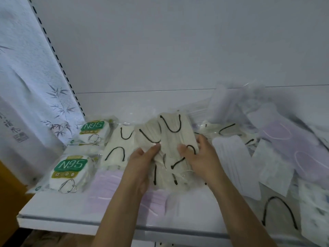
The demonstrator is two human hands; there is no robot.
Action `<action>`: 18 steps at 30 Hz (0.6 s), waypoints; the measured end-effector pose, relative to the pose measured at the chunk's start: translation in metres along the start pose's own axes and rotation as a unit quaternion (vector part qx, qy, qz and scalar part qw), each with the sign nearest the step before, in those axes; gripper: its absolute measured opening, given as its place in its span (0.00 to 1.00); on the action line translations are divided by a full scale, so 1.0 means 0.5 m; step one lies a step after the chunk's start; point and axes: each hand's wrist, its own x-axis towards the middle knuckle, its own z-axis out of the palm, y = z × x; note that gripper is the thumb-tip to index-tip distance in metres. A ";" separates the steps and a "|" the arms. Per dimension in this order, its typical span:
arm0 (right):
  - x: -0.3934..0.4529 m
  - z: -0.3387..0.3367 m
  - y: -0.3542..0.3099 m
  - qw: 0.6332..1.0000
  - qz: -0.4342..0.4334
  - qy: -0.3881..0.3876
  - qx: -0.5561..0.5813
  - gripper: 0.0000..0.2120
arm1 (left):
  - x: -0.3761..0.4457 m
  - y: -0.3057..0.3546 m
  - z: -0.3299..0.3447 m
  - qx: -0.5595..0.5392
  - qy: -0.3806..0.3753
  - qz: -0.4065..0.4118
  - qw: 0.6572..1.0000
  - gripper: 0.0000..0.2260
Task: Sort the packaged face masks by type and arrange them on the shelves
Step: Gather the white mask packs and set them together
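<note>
- The left hand [142, 163] and the right hand [199, 155] are both gripping a fanned bundle of cream masks [170, 139] with black ear loops, thumbs pressing on top and fingers curling underneath, just above the middle of the shelf [58, 220].
- To do this step well, the person is probably best off squaring the fanned packs into one even stack before setting them down, keeping the thumbs flat so the slippery wrappers are not sliding apart.
- The bundle seems to belong beside the cream stack [116, 147] already lying just to the left, toward the back edge of the shelf.
- Two N95 packs [71, 173] are lying at the shelf's left end, one behind the other.
- Pink masks [110, 182] are lying near the front edge, partly under the left forearm.
- White masks [233, 161] are lying right of the hands, with lilac masks [292, 139] further right in a loose, blurred heap reaching the back edge.
- One more black-looped pack [279, 213] is lying near the front right, well apart from the cream stack, so it is looking unsorted.
- No boxes or bins are showing; the shelf alone is carrying everything.
</note>
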 end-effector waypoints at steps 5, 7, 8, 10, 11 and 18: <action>0.006 0.011 -0.020 0.992 0.054 -0.026 0.110 0.20 | 0.012 0.017 0.000 0.030 -0.004 0.064 0.998 0.18; 0.013 0.006 -0.026 0.989 0.046 0.028 0.137 0.09 | 0.021 0.024 -0.010 0.053 -0.040 0.069 0.995 0.20; 0.018 0.004 -0.027 0.985 0.048 0.048 0.159 0.07 | 0.019 0.032 -0.012 0.063 -0.076 0.066 0.993 0.18; 0.029 0.000 -0.028 0.968 0.061 0.054 0.239 0.08 | 0.021 0.037 -0.018 0.087 -0.144 0.072 0.983 0.13; 0.034 0.001 -0.028 0.955 0.070 0.048 0.285 0.09 | 0.026 0.037 -0.019 0.101 -0.161 0.088 0.978 0.10; 0.049 0.008 -0.007 0.925 0.090 0.065 0.364 0.15 | 0.060 0.044 -0.015 0.118 -0.068 0.209 0.968 0.24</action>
